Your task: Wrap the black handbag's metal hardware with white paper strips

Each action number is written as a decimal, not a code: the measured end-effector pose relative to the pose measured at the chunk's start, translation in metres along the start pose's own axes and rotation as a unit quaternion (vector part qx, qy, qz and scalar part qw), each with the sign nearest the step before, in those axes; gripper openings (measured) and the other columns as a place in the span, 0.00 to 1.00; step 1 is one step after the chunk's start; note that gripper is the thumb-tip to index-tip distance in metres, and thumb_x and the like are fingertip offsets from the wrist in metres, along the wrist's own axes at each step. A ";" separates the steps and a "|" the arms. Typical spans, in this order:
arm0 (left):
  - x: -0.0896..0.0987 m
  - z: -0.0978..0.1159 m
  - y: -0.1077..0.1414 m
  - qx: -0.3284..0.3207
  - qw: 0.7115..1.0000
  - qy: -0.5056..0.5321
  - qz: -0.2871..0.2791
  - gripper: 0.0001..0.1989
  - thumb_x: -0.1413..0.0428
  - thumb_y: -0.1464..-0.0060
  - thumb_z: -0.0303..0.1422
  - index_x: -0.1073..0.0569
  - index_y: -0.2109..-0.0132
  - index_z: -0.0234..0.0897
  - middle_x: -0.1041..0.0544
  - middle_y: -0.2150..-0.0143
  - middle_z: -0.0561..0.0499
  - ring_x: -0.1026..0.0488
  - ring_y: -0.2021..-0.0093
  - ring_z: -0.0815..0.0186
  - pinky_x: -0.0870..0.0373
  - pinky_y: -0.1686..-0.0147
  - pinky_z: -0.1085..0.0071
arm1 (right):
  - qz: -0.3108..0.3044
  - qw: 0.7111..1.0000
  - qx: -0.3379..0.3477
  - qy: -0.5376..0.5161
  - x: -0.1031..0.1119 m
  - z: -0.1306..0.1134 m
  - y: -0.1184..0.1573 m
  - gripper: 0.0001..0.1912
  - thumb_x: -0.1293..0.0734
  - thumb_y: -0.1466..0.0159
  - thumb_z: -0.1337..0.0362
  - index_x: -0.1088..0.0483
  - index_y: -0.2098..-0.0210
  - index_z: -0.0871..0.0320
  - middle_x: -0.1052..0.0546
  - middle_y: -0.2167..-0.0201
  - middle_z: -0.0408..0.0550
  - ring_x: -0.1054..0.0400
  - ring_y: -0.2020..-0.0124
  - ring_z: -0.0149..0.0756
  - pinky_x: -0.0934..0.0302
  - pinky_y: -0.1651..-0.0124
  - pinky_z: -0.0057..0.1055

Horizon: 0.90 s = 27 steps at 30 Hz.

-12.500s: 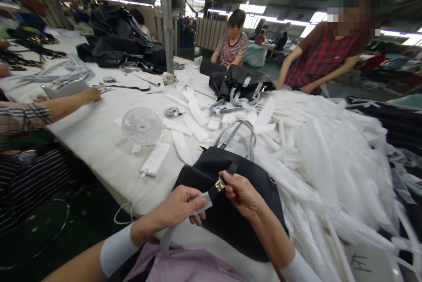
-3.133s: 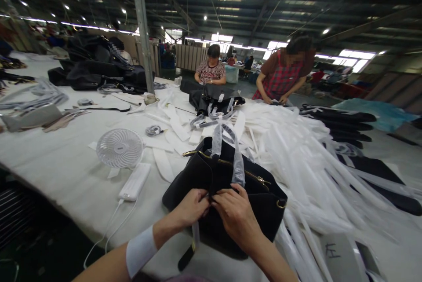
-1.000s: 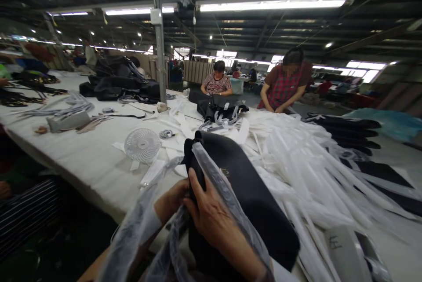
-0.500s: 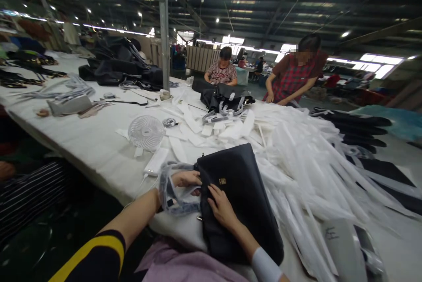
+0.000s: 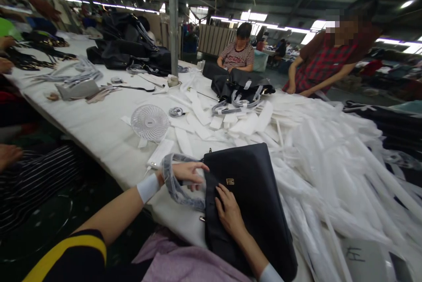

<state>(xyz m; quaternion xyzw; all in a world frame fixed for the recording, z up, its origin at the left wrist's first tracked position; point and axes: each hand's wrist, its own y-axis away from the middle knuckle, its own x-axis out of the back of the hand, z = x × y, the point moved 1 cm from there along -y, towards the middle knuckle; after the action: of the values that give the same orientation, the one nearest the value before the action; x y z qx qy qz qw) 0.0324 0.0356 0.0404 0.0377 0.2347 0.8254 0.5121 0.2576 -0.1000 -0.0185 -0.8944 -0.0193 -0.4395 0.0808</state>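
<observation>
A black handbag (image 5: 253, 194) with a small gold plate (image 5: 230, 181) lies on the table in front of me, its top edge turned to the left. Its handle (image 5: 173, 192), wrapped in clear plastic, loops out from that edge. My left hand (image 5: 189, 173) reaches through the loop, fingers apart beside the bag's top edge; whether the fingertips touch the bag I cannot tell. On the front panel, near the gold plate, my right hand (image 5: 230, 211) rests open with fingers spread flat.
Beyond the bag stand a small fan (image 5: 150, 122) and a white power bank (image 5: 160, 153). White plastic strips (image 5: 316, 159) are heaped at right. Several black bags (image 5: 237, 86) lie farther back near a metal post (image 5: 173, 22). Two co-workers (image 5: 238, 51) are across the table.
My left hand has opened and drawn slightly up from the bag's top edge, its wrist now showing a white cuff. My right hand stays on the panel. The view has shifted.
</observation>
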 end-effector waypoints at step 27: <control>-0.072 0.016 -0.074 -0.151 0.815 -0.485 0.277 0.14 0.46 0.41 0.38 0.27 0.51 0.36 0.29 0.49 0.39 0.33 0.47 0.50 0.35 0.49 0.54 | 0.162 0.936 -0.245 -0.194 0.043 0.009 -0.038 0.27 0.39 0.39 0.43 0.25 0.60 0.61 0.23 0.76 0.49 0.28 0.75 0.39 0.35 0.70 0.32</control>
<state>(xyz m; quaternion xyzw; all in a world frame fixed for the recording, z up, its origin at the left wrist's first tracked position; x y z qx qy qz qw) 0.1325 0.0064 0.0357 0.4194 -0.1920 0.8320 0.3084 0.2865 -0.0625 0.0149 -0.9453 0.2189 -0.2298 -0.0756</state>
